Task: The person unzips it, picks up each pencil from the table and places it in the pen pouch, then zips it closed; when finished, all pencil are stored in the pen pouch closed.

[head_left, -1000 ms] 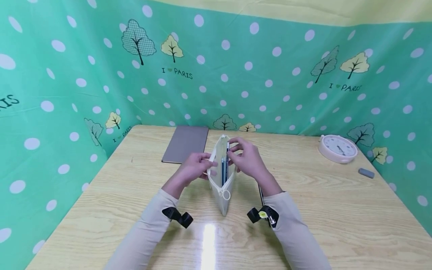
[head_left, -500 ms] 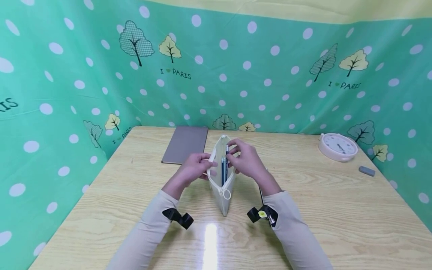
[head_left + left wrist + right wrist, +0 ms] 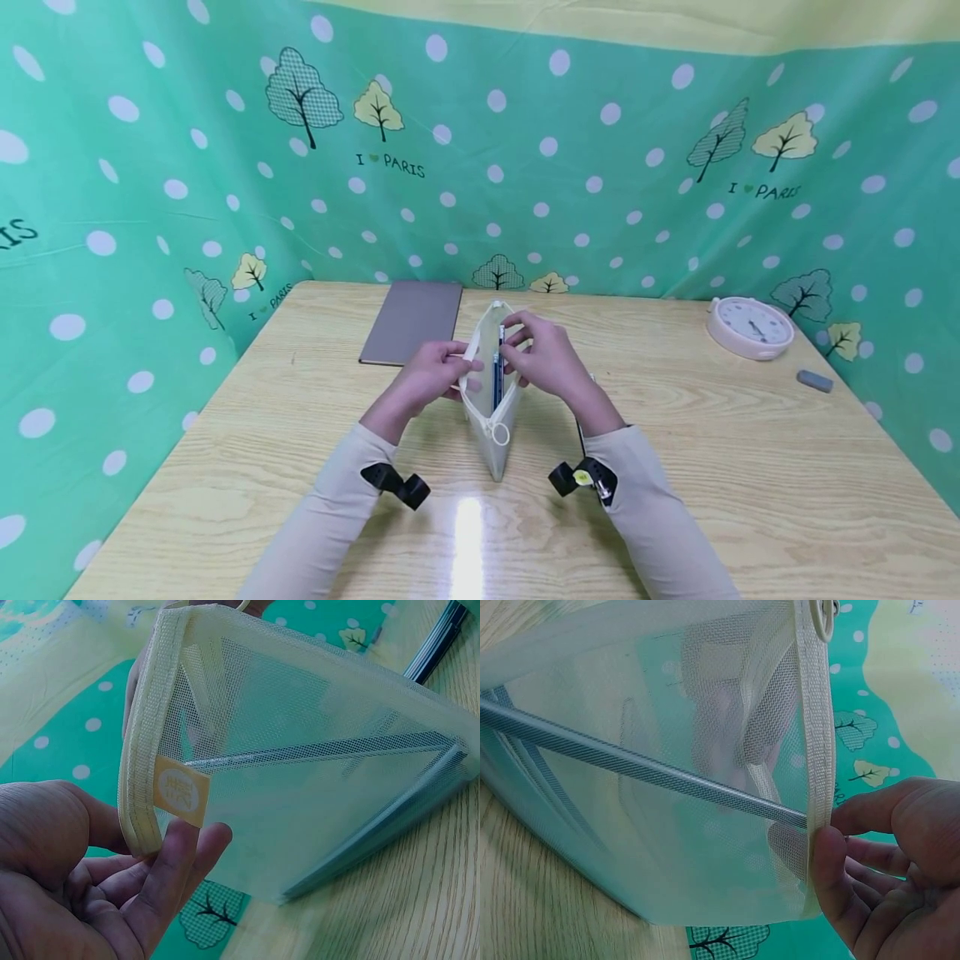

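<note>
A cream mesh zip pencil case [image 3: 491, 450] stands upright in the middle of the table, its mouth spread wide. My left hand [image 3: 431, 371] pinches the left rim, thumb inside and fingers outside, near an orange label [image 3: 180, 796]. At the right rim, my right hand [image 3: 547, 354] pinches the upper end of a dark pencil [image 3: 502, 332], with another finger [image 3: 829, 862] against the mesh outside. The pencil slants down inside the case, seen through the mesh in the right wrist view. More dark blue pencils [image 3: 496, 375] sit in the case beside it.
A grey notebook [image 3: 414, 321] lies behind my left hand. At the right stand a pink-rimmed round clock [image 3: 750, 327] and, nearer, a small grey block [image 3: 814, 381]. Slim dark pens or pencils [image 3: 439, 641] lie on the table under my right forearm. A green dotted curtain surrounds the table.
My right hand has shifted slightly left, and the pencil's top has sunk a little lower into the case. My left hand keeps its place on the rim.
</note>
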### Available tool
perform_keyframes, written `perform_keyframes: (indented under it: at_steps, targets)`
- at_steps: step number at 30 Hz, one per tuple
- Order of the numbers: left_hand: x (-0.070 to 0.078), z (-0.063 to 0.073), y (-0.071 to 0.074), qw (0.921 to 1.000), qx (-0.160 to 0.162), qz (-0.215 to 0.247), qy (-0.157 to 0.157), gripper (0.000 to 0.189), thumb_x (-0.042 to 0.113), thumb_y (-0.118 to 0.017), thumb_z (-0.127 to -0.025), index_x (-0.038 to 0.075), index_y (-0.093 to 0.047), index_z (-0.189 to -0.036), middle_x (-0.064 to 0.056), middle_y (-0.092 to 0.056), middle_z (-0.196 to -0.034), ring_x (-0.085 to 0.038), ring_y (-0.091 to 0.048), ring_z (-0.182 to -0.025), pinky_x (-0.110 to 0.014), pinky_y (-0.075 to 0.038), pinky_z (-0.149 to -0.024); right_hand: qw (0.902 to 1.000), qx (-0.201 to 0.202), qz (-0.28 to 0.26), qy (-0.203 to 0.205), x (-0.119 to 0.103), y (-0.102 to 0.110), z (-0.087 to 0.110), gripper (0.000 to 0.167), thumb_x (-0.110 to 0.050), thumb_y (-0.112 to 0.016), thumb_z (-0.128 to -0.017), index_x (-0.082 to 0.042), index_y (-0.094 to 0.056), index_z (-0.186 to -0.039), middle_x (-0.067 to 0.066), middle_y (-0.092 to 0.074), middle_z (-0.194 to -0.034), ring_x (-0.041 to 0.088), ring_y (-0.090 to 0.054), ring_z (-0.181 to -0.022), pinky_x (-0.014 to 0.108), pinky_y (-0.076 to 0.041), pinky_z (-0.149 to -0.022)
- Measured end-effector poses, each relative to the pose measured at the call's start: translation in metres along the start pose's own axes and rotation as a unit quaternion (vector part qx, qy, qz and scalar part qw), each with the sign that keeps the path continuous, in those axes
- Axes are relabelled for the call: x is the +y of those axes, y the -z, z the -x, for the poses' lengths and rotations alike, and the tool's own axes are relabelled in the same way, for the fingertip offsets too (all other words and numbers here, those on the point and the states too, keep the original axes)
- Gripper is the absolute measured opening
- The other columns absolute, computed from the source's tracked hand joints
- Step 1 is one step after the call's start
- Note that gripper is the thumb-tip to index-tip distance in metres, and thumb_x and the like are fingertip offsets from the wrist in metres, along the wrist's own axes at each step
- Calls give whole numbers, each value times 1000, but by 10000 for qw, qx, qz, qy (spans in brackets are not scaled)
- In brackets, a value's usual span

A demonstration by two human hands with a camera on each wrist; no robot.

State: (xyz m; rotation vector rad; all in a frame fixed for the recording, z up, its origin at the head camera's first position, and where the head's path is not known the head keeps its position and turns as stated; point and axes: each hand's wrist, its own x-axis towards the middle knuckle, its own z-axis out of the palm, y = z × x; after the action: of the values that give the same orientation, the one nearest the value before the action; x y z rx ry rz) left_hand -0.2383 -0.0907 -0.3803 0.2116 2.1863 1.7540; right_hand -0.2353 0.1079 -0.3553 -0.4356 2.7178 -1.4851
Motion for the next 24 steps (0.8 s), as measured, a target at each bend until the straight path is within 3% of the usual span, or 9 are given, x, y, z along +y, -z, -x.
perform_keyframes:
  at_steps: [8, 12, 17, 21, 24]
  targets:
    - [0, 0, 1, 10000, 5, -70, -4, 33, 7, -54, -104, -9, -61, -133, -27, -72, -119, -17, -74, -82, -36, -64, -74, 9999, 11, 131, -36, -2, 1, 1, 38, -2, -64, -96, 3, -58, -133, 20, -74, -102, 36, -75, -80, 30, -60, -53]
    - [-1, 0, 1, 10000, 22, -90, -13, 33, 7, -55, -104, -9, -61, -133, -26, -73, -117, -17, -74, -82, -37, -65, -74, 9999, -20, 135, 6, -2, 2, 2, 37, -3, -65, -96, 3, -59, -132, 22, -74, -101, 32, -74, -76, 30, -61, -54]
    - [-2, 2, 3, 9998, 152, -112, 54, 32, 7, -56, -104, -8, -63, -131, -25, -74, -115, -17, -74, -80, -37, -64, -73, 9987, -191, -440, 180, -5, 6, 4, 32, -3, -60, -100, 6, -59, -131, 27, -72, -102, 31, -73, -78, 31, -61, -56]
    - [-1, 2, 5, 9997, 230, -98, 74, 32, 9, -61, -102, -7, -64, -130, -25, -74, -114, -17, -74, -78, -37, -65, -72, 9948, -288, -955, 203, -6, 22, 10, 32, -5, -54, -104, 7, -57, -134, 27, -70, -103, 29, -72, -82, 32, -62, -61]
    - [0, 3, 7, 9998, 155, -74, 58, 35, 10, -62, -102, -8, -63, -131, -26, -73, -116, -17, -74, -79, -37, -65, -73, 9970, -372, -673, 55, 0, 40, 17, 32, -6, -53, -105, 7, -57, -134, 23, -70, -102, 26, -71, -81, 34, -63, -64]
